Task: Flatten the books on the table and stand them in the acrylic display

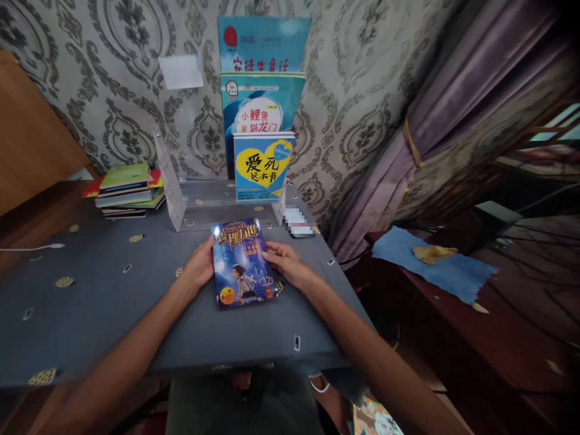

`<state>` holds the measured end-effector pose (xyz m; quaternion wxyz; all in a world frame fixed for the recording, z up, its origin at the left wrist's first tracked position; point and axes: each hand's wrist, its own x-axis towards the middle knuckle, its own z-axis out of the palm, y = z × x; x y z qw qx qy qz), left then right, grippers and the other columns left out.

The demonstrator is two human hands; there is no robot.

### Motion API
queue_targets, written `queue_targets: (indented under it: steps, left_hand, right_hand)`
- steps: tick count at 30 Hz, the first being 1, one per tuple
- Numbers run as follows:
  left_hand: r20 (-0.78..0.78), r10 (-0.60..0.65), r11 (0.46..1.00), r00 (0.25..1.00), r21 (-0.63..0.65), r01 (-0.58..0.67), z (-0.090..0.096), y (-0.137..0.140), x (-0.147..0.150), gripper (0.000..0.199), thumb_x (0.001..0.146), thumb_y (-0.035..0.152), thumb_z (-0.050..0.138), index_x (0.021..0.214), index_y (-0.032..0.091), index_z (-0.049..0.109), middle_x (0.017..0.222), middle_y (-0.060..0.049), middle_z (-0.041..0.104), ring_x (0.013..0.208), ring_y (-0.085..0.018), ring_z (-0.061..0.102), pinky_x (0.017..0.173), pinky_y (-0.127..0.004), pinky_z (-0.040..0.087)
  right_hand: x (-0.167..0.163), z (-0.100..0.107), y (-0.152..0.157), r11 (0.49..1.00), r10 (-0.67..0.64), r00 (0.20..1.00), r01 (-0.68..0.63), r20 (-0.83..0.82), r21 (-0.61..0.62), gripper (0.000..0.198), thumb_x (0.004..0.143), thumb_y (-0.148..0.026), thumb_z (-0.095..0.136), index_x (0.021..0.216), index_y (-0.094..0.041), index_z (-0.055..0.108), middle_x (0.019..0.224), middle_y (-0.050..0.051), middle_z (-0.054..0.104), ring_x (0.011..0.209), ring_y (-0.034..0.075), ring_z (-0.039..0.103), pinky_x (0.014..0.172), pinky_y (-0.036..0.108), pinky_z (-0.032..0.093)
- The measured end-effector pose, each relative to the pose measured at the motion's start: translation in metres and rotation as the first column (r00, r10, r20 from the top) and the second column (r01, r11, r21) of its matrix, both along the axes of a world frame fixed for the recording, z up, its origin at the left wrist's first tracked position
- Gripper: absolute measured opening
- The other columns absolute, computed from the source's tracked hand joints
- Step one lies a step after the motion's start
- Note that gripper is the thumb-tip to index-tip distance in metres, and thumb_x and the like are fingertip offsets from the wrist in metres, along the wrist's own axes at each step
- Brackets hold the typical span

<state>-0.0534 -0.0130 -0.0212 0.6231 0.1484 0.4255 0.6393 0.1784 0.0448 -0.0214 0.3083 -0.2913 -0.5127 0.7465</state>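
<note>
A dark blue paperback book point(242, 266) with gold title lettering and a cartoon child on its cover is between my hands, tilted slightly over the grey tabletop. My left hand point(202, 263) grips its left edge, the fingers mostly hidden behind it. On the opposite edge, my right hand point(285, 261) holds the book with the thumb on the cover. Just beyond stands a clear tiered rack point(226, 211). At its right side a blue book with a yellow heart point(263, 169) stands upright, with a teal book point(263, 99) and a taller blue book point(265, 42) behind it.
A stack of books point(127, 190) lies at the back left of the table point(104, 314). A phone-like object point(299, 222), partly blurred out, rests right of the rack. A white cable point(40, 248) lies at far left. To the right are a curtain point(380, 157) and a blue cloth point(430, 266).
</note>
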Motion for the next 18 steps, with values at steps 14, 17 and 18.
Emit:
queue_targets:
  steps: [14, 17, 18]
  left_hand:
    - [0.059, -0.039, 0.995, 0.998, -0.091, 0.044, 0.008, -0.002, 0.004, 0.057, 0.098, 0.057, 0.048, 0.132, 0.013, 0.061, 0.109, -0.015, 0.077, 0.101, -0.03, 0.075, 0.094, -0.046, 0.059]
    - [0.063, -0.066, 0.994, 0.996, -0.082, 0.071, 0.01, -0.003, 0.003, 0.056, 0.098, 0.056, 0.047, 0.132, 0.013, 0.06, 0.109, -0.014, 0.077, 0.101, -0.03, 0.075, 0.093, -0.046, 0.059]
    - [0.059, -0.066, 0.994, 0.996, -0.08, 0.07, 0.01, -0.003, 0.003, 0.055, 0.098, 0.055, 0.048, 0.132, 0.013, 0.06, 0.109, -0.014, 0.077, 0.101, -0.03, 0.075, 0.093, -0.046, 0.059]
  right_hand:
    - [-0.006, 0.009, -0.012, 0.987, 0.127, 0.979, -0.14, -0.157, -0.073, 0.046, 0.066, -0.038, 0.091, 0.104, -0.018, 0.073, 0.082, 0.001, 0.077, 0.07, 0.013, 0.07, 0.074, 0.025, 0.055]
    - [-0.006, 0.01, -0.012, 0.99, 0.115, 0.981, -0.125, -0.153, -0.058, 0.047, 0.065, -0.038, 0.091, 0.104, -0.019, 0.074, 0.083, 0.001, 0.077, 0.07, 0.012, 0.069, 0.074, 0.024, 0.054]
    - [-0.006, 0.01, -0.012, 0.991, 0.111, 0.982, -0.121, -0.151, -0.055, 0.047, 0.065, -0.039, 0.091, 0.104, -0.019, 0.074, 0.083, 0.0, 0.076, 0.069, 0.012, 0.069, 0.073, 0.024, 0.054]
